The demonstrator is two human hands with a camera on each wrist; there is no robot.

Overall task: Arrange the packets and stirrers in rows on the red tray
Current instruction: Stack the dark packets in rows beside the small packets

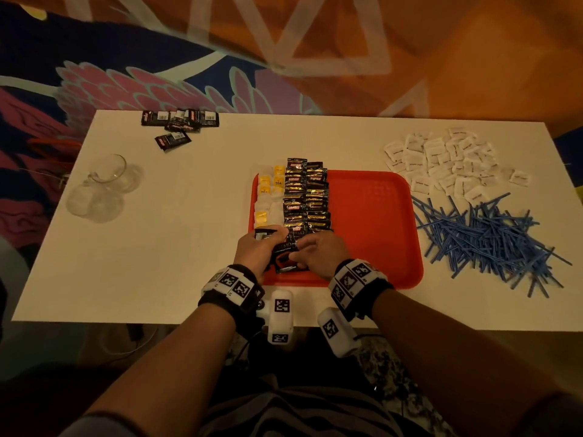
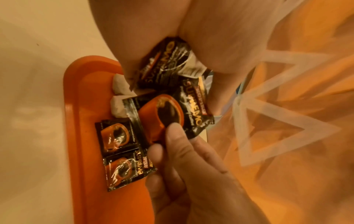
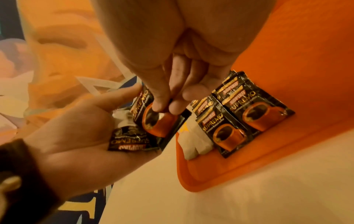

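Note:
A red tray (image 1: 372,216) lies in the middle of the white table. Its left part carries rows of tea bags (image 1: 268,193) and black coffee packets (image 1: 306,197). At the tray's near left corner my left hand (image 1: 258,247) grips a small bunch of coffee packets (image 2: 164,65) in its palm. My right hand (image 1: 315,250) pinches one coffee packet (image 3: 159,119) from that bunch between thumb and forefinger, just above the tray (image 3: 287,75). Two laid packets (image 2: 118,153) sit beside the hands. Blue stirrers (image 1: 485,238) lie heaped right of the tray.
A pile of white packets (image 1: 441,162) lies at the far right. More black packets (image 1: 179,121) lie at the far left edge. Glass mugs (image 1: 101,187) stand on the left. The tray's right half is bare red.

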